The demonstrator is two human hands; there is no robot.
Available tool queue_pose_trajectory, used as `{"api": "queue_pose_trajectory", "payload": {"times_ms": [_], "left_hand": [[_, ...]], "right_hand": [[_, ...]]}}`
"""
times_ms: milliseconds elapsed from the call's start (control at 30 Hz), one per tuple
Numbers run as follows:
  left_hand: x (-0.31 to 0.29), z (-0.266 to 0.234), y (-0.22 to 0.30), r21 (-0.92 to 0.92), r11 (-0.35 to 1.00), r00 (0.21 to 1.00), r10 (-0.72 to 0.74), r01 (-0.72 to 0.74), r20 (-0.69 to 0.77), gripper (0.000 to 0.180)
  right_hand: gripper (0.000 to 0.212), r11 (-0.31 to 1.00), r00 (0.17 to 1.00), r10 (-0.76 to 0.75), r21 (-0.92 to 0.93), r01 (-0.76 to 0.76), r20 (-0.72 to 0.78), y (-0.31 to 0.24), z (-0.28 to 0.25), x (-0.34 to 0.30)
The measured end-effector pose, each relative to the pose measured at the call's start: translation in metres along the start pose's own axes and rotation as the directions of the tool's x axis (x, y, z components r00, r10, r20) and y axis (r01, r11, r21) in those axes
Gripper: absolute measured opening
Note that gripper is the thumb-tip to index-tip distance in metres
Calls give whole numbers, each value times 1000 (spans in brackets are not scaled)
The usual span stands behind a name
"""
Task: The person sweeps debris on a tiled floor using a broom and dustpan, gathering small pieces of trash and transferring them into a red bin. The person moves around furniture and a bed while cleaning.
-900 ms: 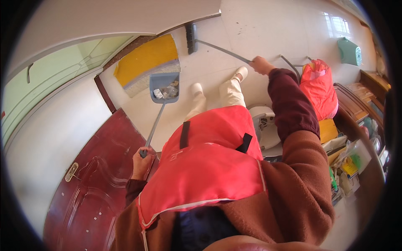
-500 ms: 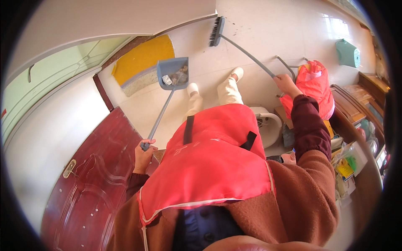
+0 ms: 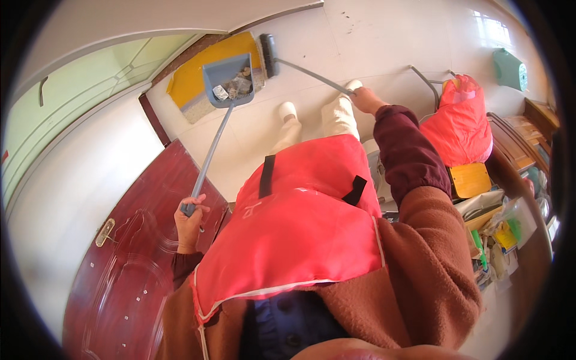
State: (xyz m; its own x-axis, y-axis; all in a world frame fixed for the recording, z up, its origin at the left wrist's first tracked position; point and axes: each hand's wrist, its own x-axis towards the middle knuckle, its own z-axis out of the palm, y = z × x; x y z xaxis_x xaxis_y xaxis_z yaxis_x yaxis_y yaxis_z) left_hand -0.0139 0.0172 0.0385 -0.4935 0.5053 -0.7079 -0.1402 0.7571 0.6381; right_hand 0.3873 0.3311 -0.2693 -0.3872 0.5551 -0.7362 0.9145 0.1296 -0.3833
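A red apron [image 3: 291, 243] with white piping [image 3: 379, 242] and two black strips [image 3: 267, 177] is covering a brown fleecy coat [image 3: 423, 261]. Dark blue buttoned fabric [image 3: 285, 324] is showing between the coat's fronts. Maroon oversleeves [image 3: 411, 153] are displaying gathered edges. Cream trousers [image 3: 340, 120] are extending to pale shoes [image 3: 287, 110].

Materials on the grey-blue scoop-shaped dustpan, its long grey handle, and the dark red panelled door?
Grey-blue scoop-shaped dustpan: probably moulded plastic, satin; even colour, comb-like ribs by the handle.
Long grey handle: smooth, slight sheen; plastic or coated metal, can't tell.
Dark red panelled door: glossy paint or lacquer, judging by streaky highlights on the raised curves; core unclear.
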Motion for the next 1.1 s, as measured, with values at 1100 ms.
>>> {"api": "queue_pose_trajectory", "payload": {"times_ms": [1100], "left_hand": [[15, 11, -24, 46, 999, 999, 8, -6, -35, 21]], "right_hand": [[31, 950, 968, 247, -211, -232, 51, 26, -70, -66]]}}
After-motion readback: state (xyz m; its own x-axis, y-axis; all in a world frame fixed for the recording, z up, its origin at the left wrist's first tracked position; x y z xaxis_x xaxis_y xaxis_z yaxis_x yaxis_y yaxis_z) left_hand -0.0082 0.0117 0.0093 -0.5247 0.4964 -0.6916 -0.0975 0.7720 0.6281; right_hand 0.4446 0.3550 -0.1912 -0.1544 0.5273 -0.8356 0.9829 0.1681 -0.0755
